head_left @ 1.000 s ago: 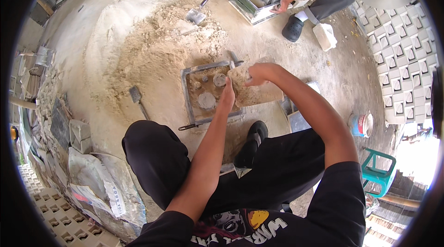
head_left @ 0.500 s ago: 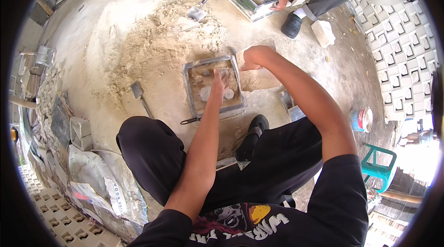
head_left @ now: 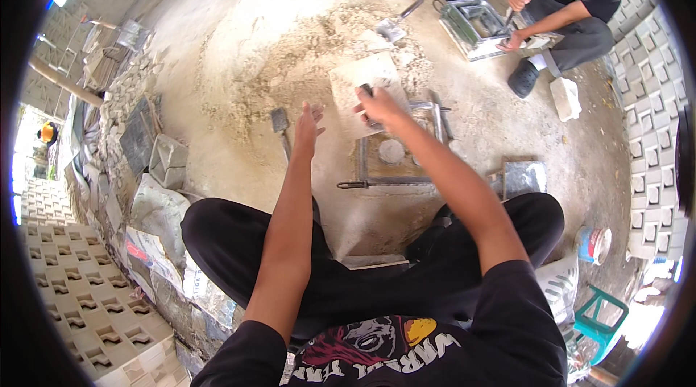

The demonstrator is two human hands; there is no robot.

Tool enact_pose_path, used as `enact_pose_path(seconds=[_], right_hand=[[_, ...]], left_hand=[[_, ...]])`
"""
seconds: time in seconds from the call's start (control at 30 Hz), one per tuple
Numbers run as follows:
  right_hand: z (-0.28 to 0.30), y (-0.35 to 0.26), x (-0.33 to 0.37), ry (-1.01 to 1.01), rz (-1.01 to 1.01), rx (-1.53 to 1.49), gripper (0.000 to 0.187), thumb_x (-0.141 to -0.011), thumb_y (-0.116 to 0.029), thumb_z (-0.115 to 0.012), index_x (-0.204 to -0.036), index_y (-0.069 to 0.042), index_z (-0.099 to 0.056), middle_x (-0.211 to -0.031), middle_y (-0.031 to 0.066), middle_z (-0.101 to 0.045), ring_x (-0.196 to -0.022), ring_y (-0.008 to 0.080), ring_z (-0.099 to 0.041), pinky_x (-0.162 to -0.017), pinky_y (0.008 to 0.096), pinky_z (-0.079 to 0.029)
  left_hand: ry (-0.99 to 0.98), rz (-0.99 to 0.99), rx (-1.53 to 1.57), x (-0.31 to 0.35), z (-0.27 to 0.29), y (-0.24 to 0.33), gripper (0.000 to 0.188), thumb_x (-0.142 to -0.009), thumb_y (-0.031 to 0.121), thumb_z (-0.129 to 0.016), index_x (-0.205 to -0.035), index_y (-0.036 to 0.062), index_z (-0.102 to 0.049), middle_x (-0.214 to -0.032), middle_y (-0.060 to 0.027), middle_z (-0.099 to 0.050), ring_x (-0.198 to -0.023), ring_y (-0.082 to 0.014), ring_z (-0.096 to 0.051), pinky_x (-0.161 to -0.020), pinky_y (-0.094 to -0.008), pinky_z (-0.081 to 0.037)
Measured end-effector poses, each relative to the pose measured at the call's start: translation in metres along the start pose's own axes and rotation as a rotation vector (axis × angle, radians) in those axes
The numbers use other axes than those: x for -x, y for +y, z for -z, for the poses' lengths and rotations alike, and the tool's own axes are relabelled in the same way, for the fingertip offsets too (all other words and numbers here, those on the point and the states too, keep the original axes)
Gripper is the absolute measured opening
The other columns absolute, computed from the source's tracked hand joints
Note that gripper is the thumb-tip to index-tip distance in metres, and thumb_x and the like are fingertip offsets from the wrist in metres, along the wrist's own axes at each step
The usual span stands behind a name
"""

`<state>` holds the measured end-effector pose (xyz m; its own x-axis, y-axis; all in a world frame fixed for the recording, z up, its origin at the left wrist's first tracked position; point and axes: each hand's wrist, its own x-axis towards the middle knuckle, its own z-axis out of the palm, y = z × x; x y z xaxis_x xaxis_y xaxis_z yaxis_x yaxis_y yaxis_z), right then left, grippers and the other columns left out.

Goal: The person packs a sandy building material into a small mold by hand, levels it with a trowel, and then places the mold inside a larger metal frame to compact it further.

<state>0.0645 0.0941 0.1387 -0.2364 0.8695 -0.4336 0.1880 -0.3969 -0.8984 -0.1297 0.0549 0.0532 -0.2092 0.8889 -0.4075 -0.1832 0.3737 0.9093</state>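
My right hand (head_left: 382,109) is closed around a dark handle on a pale, flat square board (head_left: 368,76). The board is over the far left part of a metal frame (head_left: 399,187) on the ground and hides that corner. Inside the frame lies a flat brownish layer with a round grey disc (head_left: 391,152); another disc is partly hidden behind my right forearm. To the left of the board, my left hand (head_left: 310,123) is raised with fingers apart, holding nothing. Just below it, on the ground, lies a small flat-bladed shovel (head_left: 280,122).
Heaped pale powder (head_left: 290,39) spreads beyond the frame, with a scraper (head_left: 391,28) on it. At the far right a person works with both hands at another metal mould (head_left: 482,24). A white block (head_left: 565,99), a tin (head_left: 594,245) and a green stool (head_left: 600,314) stand right.
My left hand has come up out of the frame and moved left. My right hand has brought the board from the frame's right side across to its far left. The view has shifted.
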Motion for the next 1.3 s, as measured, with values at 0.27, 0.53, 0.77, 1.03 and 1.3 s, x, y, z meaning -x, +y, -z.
enact_pose_path(seconds=[0.27, 0.53, 0.77, 1.03, 1.3], right_hand=[[-0.168, 0.113, -0.06, 0.252, -0.052, 0.253, 0.063, -0.089, -0.047, -0.049, -0.097, 0.014, -0.059, -0.098, 0.0351, -0.06, -0.098, 0.0445, -0.059, -0.083, 0.0444, -0.046], [-0.169, 0.185, -0.162, 0.473, 0.143, 0.305, 0.044, -0.09, -0.038, -0.048, -0.089, 0.006, -0.058, -0.083, 0.0279, -0.062, -0.084, 0.0427, -0.062, -0.074, 0.0489, -0.046], [-0.15, 0.143, -0.208, 0.437, 0.079, 0.269, 0.047, -0.09, -0.041, -0.052, -0.085, 0.005, -0.059, -0.073, 0.0247, -0.061, -0.072, 0.0399, -0.062, -0.065, 0.0469, -0.047], [-0.136, 0.103, -0.094, 0.315, 0.205, 0.275, 0.051, -0.089, -0.046, -0.053, -0.08, 0.004, -0.057, -0.069, 0.0198, -0.059, -0.067, 0.036, -0.059, -0.065, 0.0434, -0.045], [-0.013, 0.019, -0.008, -0.101, 0.033, 0.293, 0.053, -0.088, -0.058, -0.051, -0.076, -0.006, -0.054, -0.059, 0.0022, -0.049, -0.041, 0.0114, -0.045, -0.038, 0.0277, -0.038]], left_hand=[[0.329, -0.024, -0.082, -0.046, 0.108, -0.063, 0.067, -0.097, 0.051, -0.026, -0.12, -0.0042, -0.056, -0.119, -0.0173, -0.06, -0.113, -0.0253, -0.055, -0.093, -0.0367, -0.041], [0.509, -0.168, 0.092, -0.068, 0.064, -0.095, 0.048, -0.099, 0.033, -0.036, -0.112, -0.0071, -0.059, -0.108, -0.0172, -0.063, -0.106, -0.0254, -0.057, -0.094, -0.0335, -0.041], [0.553, -0.239, 0.067, -0.081, 0.075, -0.091, 0.044, -0.098, 0.03, -0.038, -0.111, -0.0059, -0.059, -0.106, -0.0158, -0.064, -0.103, -0.0228, -0.058, -0.094, -0.0322, -0.042], [0.588, -0.297, 0.193, -0.063, 0.086, -0.061, 0.041, -0.098, 0.029, -0.042, -0.112, -0.0064, -0.057, -0.107, -0.0122, -0.062, -0.098, -0.0181, -0.057, -0.088, -0.029, -0.043], [0.322, -0.149, 0.261, -0.016, 0.024, 0.0, 0.055, -0.099, 0.04, -0.032, -0.129, -0.0033, -0.045, -0.129, -0.0162, -0.051, -0.121, -0.0247, -0.047, -0.097, -0.0395, -0.039]])
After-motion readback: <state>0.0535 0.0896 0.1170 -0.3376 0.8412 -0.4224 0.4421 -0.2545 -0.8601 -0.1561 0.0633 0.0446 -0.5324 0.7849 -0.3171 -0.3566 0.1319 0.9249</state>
